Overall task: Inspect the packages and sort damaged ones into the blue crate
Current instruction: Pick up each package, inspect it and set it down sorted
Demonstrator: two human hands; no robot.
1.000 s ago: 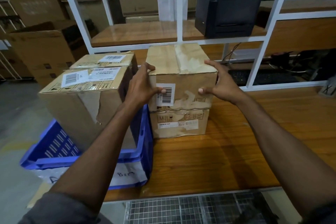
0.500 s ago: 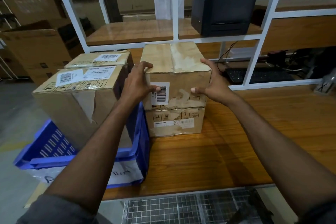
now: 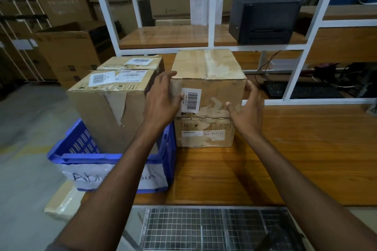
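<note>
A taped cardboard top box [image 3: 212, 71] with a barcode sticker sits on a lower box [image 3: 204, 135] on the wooden table [image 3: 295, 159]. My left hand [image 3: 162, 100] grips the top box's left front corner, thumb beside the barcode. At its right front corner is my right hand [image 3: 247, 108], fingers along the right side and thumb on the front. The blue crate [image 3: 79, 144], with a white handwritten label, stands left of the stack. It holds a torn-faced box [image 3: 110, 112] and a second box [image 3: 132, 63] behind it.
A white rack frame [image 3: 213, 6] rises behind the stack, with a black printer [image 3: 265, 20] on its shelf. A keyboard [image 3: 306, 91] and cables lie at the back right. Large cartons [image 3: 71, 51] stand on the floor to the left. A wire mesh panel [image 3: 204, 228] lies below the table edge.
My right hand has slid from the top box's upper right edge down to its right side. The left hand stays at the left corner. The box still rests on the lower one.
</note>
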